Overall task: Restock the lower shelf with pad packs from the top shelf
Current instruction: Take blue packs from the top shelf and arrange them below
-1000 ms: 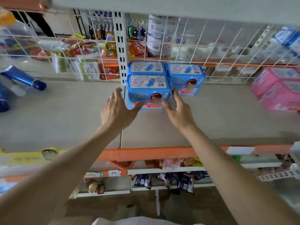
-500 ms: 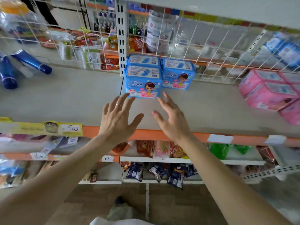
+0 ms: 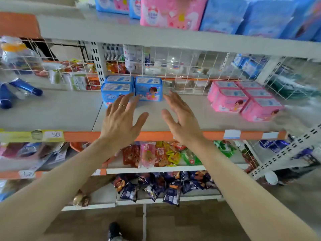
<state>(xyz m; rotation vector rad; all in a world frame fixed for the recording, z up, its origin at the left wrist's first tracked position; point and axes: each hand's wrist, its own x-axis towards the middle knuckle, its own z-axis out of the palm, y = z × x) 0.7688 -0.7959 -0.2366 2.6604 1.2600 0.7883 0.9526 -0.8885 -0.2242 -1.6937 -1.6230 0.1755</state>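
Blue pad packs, glossy wrap, cartoon girl on the front and a pad picture on top, sit at the back of the lower shelf against the wire grid: two one behind the other, a third just beside. Left hand, ring on, fingers spread wide, empty; fingertips overlap the front pack, contact unclear. Right hand spread, holding nothing. Bigger blue and pink packs on the top shelf. Pink packs further right.

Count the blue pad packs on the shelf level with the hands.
3. Front blue plastic pad pack at the left; rear blue pack directly behind it; right blue pack beside them. Others may hide behind these.
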